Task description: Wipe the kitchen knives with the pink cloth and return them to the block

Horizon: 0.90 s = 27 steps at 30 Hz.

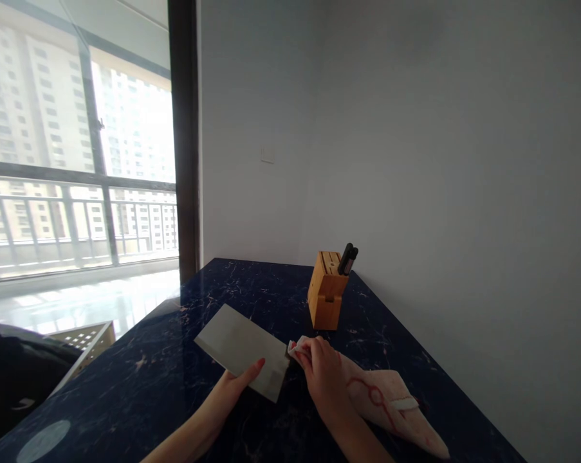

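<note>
Cleaver (242,344) over dark marbled tabletop (140,366), left hand (233,384) clamped on it, thumb (255,369) across broad face. Right hand (322,373) closed on red-patterned cloth (384,397) at cleaver's right end; grip beneath cloth cannot be told. Wooden knife block (325,302) upright beyond, black handles (347,259) at top.

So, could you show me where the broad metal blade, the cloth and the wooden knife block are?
Broad metal blade (242,347): head view, middle of its flat face.
Cloth (387,395): head view, its red-patterned part.
Wooden knife block (327,289): head view, its front.
</note>
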Each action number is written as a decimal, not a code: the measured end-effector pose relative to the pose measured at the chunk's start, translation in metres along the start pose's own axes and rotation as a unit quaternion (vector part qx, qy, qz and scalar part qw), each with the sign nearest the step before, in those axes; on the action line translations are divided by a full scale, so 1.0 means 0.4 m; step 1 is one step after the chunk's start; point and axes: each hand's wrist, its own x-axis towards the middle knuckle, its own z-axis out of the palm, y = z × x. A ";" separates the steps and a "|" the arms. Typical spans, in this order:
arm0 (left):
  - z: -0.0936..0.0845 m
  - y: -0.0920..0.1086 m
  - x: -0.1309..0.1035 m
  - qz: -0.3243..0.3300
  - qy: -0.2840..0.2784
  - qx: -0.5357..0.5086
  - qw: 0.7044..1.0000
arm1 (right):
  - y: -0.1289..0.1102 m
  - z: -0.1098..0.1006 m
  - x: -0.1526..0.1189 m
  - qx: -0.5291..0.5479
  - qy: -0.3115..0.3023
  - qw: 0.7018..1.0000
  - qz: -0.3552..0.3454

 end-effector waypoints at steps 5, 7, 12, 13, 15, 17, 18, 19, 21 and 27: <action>-0.009 0.003 0.002 -0.002 -0.003 -0.006 1.000 | -0.007 -0.005 -0.001 0.014 -0.013 0.999 -0.026; -0.007 0.007 -0.002 -0.009 -0.012 -0.013 1.000 | -0.004 -0.007 -0.002 0.014 -0.012 1.000 -0.019; -0.008 0.010 -0.003 -0.009 -0.016 -0.014 1.000 | -0.003 -0.007 -0.013 0.010 -0.013 1.000 -0.010; -0.011 0.010 0.000 -0.009 -0.021 -0.017 1.000 | -0.005 -0.005 -0.015 0.008 -0.012 1.000 -0.009; -0.020 0.008 0.006 -0.014 -0.039 -0.023 0.999 | -0.010 0.000 -0.020 0.003 -0.009 1.000 -0.004; -0.031 0.006 0.012 -0.020 -0.054 -0.028 0.998 | -0.016 0.006 -0.022 -0.006 -0.008 1.000 0.004; -0.035 0.006 0.015 -0.021 -0.058 -0.029 0.998 | -0.019 0.009 -0.023 -0.012 -0.007 1.000 0.008; -0.039 0.006 0.017 -0.022 -0.060 -0.029 0.998 | -0.020 0.011 -0.024 -0.018 -0.006 1.000 0.010; -0.043 0.006 0.018 -0.020 -0.062 -0.026 0.998 | -0.022 0.014 -0.025 -0.024 -0.002 1.000 0.007; -0.039 0.012 0.009 -0.031 -0.075 -0.027 0.996 | -0.022 0.021 -0.028 -0.050 0.038 0.998 -0.017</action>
